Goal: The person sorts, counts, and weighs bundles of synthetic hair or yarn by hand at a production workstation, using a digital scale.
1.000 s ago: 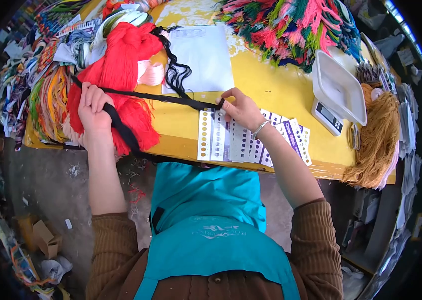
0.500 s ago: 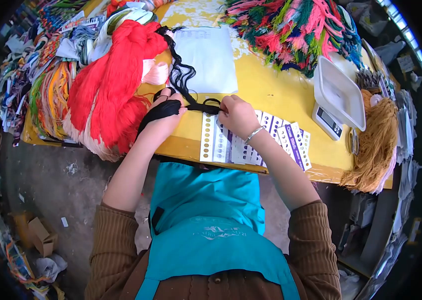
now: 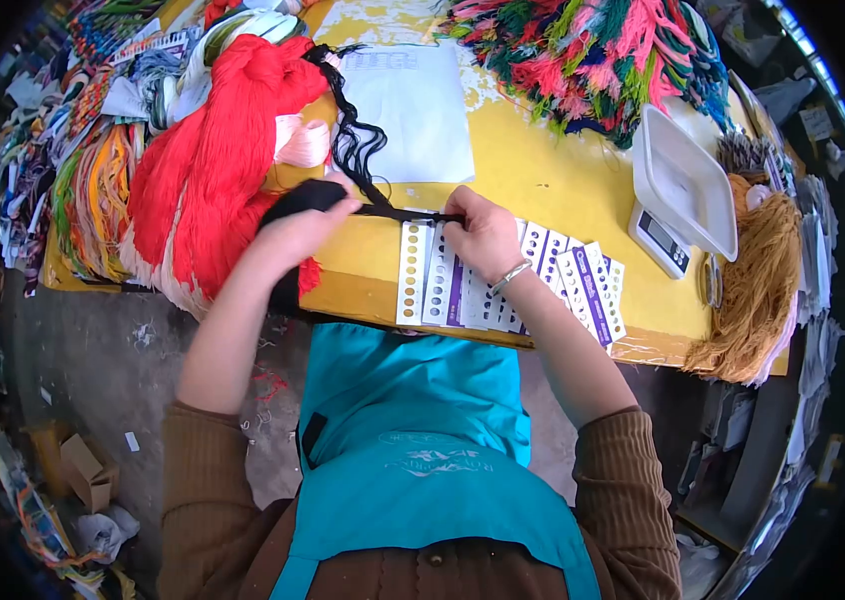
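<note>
While left hand (image 3: 298,240) and right hand (image 3: 486,240) grip black yarn (image 3: 308,198), loose far strands (image 3: 345,108) might tangle if pulled.

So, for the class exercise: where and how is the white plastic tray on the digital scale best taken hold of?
Probably pinch the white plastic tray by its left rim, coming from the left: the wall stands raised beside bare yellow tabletop, while brown yarn crowds the right.
</note>
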Action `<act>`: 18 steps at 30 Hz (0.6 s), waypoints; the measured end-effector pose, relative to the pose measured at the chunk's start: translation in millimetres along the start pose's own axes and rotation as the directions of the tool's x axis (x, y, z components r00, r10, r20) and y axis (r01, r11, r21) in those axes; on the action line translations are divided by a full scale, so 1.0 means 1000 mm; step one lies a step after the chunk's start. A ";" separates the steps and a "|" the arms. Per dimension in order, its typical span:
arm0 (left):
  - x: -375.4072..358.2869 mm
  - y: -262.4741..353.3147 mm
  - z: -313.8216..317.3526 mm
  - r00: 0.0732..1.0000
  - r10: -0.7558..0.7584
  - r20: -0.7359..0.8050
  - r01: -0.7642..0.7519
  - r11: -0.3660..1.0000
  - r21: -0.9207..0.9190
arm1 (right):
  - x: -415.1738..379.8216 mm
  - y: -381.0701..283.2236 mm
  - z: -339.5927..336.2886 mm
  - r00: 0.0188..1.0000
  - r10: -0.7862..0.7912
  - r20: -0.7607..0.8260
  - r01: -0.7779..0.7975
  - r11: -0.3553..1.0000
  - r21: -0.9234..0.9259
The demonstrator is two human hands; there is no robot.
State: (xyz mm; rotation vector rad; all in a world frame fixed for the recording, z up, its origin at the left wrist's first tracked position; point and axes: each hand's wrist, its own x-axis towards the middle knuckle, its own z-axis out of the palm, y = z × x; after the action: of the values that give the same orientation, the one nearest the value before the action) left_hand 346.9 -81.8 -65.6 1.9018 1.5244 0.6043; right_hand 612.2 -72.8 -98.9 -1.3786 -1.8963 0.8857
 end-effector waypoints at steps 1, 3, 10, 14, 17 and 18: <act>-0.005 -0.005 -0.013 0.996 -0.085 0.029 0.088 0.990 -0.112 | -0.001 -0.004 0.001 1.000 -0.020 0.008 0.021 0.995 -0.096; -0.013 -0.015 -0.041 0.994 -0.100 0.033 0.103 0.986 -0.131 | -0.002 -0.009 0.000 0.998 -0.067 -0.009 0.065 0.982 -0.176; -0.010 -0.009 -0.130 0.931 -0.363 0.050 0.355 0.861 -0.363 | -0.004 -0.015 0.000 0.995 -0.085 0.045 0.096 0.917 -0.387; 0.050 -0.019 -0.197 0.975 -0.221 0.035 0.194 0.758 -0.623 | -0.004 -0.016 0.002 0.997 -0.074 0.025 0.078 0.921 -0.382; 0.105 -0.013 -0.241 0.979 -0.183 -0.086 0.044 0.607 -0.794 | -0.003 -0.016 0.001 0.995 -0.089 0.036 0.096 0.919 -0.384; 0.121 -0.012 -0.257 0.971 -0.207 -0.116 0.017 0.548 -0.837 | -0.003 -0.016 0.001 0.995 -0.089 0.034 0.095 0.919 -0.382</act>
State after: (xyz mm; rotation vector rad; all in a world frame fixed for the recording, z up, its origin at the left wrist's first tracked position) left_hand 189.5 85.0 103.1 0.9943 1.1138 1.2333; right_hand 603.8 -79.6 -87.1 -1.4880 -2.2103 0.4939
